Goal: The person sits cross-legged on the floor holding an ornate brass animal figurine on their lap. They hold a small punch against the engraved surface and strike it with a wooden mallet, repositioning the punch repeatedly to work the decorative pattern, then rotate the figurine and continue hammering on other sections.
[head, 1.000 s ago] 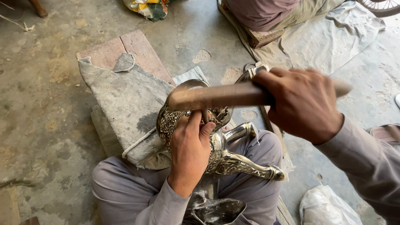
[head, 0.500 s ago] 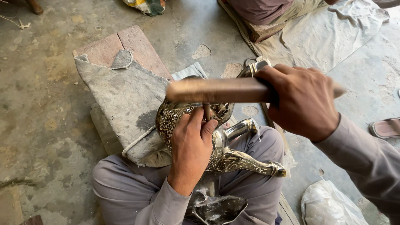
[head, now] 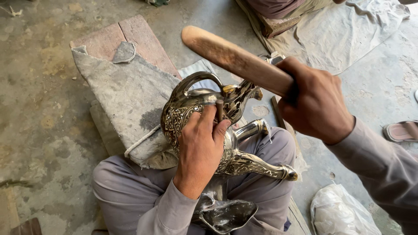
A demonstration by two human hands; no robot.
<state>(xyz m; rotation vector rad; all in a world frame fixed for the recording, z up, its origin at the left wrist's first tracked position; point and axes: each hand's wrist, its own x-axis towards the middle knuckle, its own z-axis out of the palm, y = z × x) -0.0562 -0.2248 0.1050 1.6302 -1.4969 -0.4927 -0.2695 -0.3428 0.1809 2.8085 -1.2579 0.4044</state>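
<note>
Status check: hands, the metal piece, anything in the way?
Left hand pins punch on ornate metal vessel in lap. Right hand grips raised wooden mallet. Nothing between mallet and punch.

A floor-level metalworking workshop: bare concrete floor (head: pixel 43 109), cloth-covered block (head: pixel 122 100), engraved metal vessel (head: pixel 196 109).

Soft, even daylight fills the scene, bright without harshness, and shadows on the concrete floor (head: pixel 39 109) are faint. The ornate metal vessel (head: pixel 198 106) throws small glints. Focus is sharp at centre; the raised wooden handle (head: pixel 235 58) looks slightly softened.
</note>
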